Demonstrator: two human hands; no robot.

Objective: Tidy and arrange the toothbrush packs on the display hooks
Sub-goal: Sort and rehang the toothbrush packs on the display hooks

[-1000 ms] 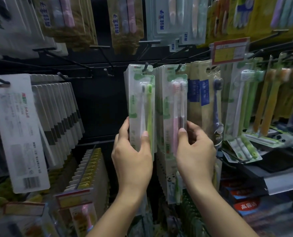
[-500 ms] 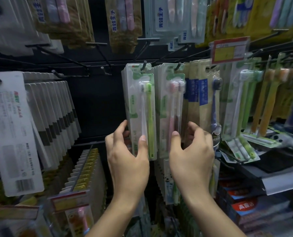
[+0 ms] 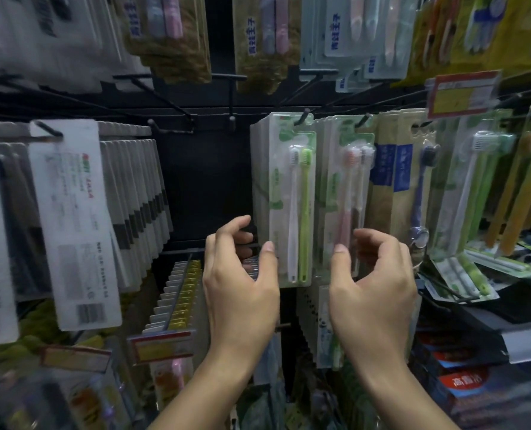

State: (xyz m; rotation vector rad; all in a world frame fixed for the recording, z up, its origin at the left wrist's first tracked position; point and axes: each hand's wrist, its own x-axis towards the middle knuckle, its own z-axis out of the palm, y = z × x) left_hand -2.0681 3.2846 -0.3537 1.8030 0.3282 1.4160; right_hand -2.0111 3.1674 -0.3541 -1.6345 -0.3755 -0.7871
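At the middle of the black display wall, two stacks of toothbrush packs hang side by side from black wire hooks. On the left hook (image 3: 305,115) hangs the green-and-white pack (image 3: 284,200), a clear blister on a pale card printed with green patches; it holds two brushes standing upright with heads at the top, one white and one lime green, and more packs of the same kind sit stacked behind it. Just beside it, on the right hook (image 3: 364,119), hangs the pink-and-white pack (image 3: 347,197), the same pale green card with a pink brush and a whitish brush, also fronting a stack. Both front packs hang roughly straight, their edges nearly touching. The left hand (image 3: 242,280) is raised at the lower left corner of the green-and-white pack, fingers curled and loosely spread in an open claw; its thumb tip lies against or just in front of the pack's lower face, and whether it truly touches cannot be told. The right hand (image 3: 372,287) is held likewise at the bottom of the pink-and-white pack, fingers curved and apart, thumb tip at the pink handle, gripping nothing that can be seen. To the right hang brown card packs (image 3: 391,169) with blue labels, and a red-and-yellow price tag (image 3: 462,94) sits above them.
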